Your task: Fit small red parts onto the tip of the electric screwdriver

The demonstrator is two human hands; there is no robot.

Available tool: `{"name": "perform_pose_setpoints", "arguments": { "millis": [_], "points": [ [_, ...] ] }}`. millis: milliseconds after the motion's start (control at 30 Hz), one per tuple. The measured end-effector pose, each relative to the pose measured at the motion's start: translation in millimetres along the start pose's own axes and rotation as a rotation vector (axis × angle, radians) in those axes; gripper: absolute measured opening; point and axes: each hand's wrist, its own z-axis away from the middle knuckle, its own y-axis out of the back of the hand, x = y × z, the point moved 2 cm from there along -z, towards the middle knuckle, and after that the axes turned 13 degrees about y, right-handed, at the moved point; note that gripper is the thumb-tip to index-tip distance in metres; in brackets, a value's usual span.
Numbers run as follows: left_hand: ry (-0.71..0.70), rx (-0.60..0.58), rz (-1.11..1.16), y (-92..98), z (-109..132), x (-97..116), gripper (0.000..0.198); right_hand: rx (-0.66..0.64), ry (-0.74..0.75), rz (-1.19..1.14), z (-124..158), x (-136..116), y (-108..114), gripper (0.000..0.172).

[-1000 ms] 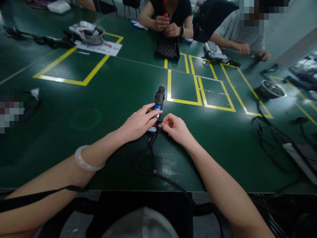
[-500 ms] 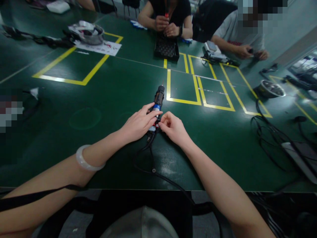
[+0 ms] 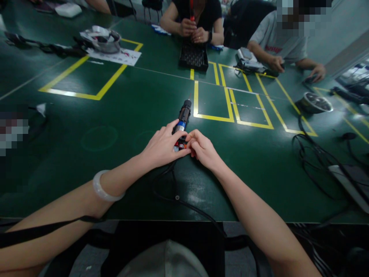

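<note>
Our left hand [image 3: 161,146] lies half open across the tool [image 3: 183,117], thumb and forefinger apart, probably steadying it on the smooth table [image 3: 259,165]. Our right hand [image 3: 204,149] curls beside its rear, fingertips together; whether they grip anything we cannot tell. Beyond both hands points its round black end; nearer us loops a cable [image 3: 193,209].

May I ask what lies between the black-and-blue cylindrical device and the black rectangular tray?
The head view shows green tabletop and a short yellow tape strip.
</note>
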Motion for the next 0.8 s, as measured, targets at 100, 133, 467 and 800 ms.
{"name": "perform_pose_setpoints", "arguments": {
  "millis": [100, 133, 467, 800],
  "points": [
    [0.025, 0.025, -0.01, 2.0, -1, 3, 0.049, -0.007, 0.029, 0.148, 0, -11, 0, 0.014],
    [0.033, 0.026, -0.012, 2.9, -1, 4, 0.047, -0.01, 0.03, 0.198, 1, -14, -1, 0.013],
    [0.084, 0.059, -0.063, 14.3, -6, -37, 0.047, 0.018, 0.038, 0.204, -1, -5, 7, 0.011],
    [0.221, 0.127, -0.109, 58.8, -13, -160, 0.071, -0.012, 0.061, 0.29, 0, -7, 7, 0.011]
  ]
}}
